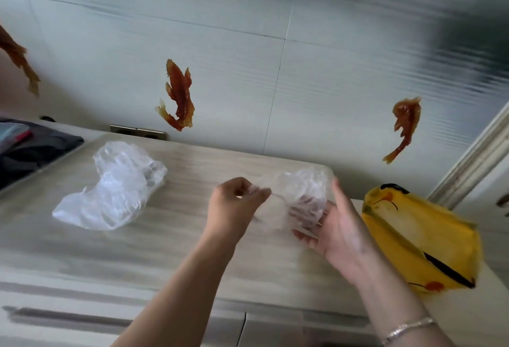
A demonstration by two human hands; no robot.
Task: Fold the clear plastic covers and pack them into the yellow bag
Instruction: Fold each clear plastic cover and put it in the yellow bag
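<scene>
the left hand (234, 206) pinches an edge of a clear plastic cover (297, 195) while the right hand (334, 231), fingers straight, cradles it from three o'clock, over the cabinet top (192, 250), with more covers (115, 186) heaped at nine o'clock and the yellow bag (418, 242) at three.

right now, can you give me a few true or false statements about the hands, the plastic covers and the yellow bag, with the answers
1. The left hand pinches the clear cover in hand. True.
2. The yellow bag lies left of both hands. False: it lies to the right, beyond the right hand.
3. The second clear cover lies loose on the tabletop. True.
4. The right hand is curled into an empty fist. False: its fingers are extended, supporting the cover.
</scene>
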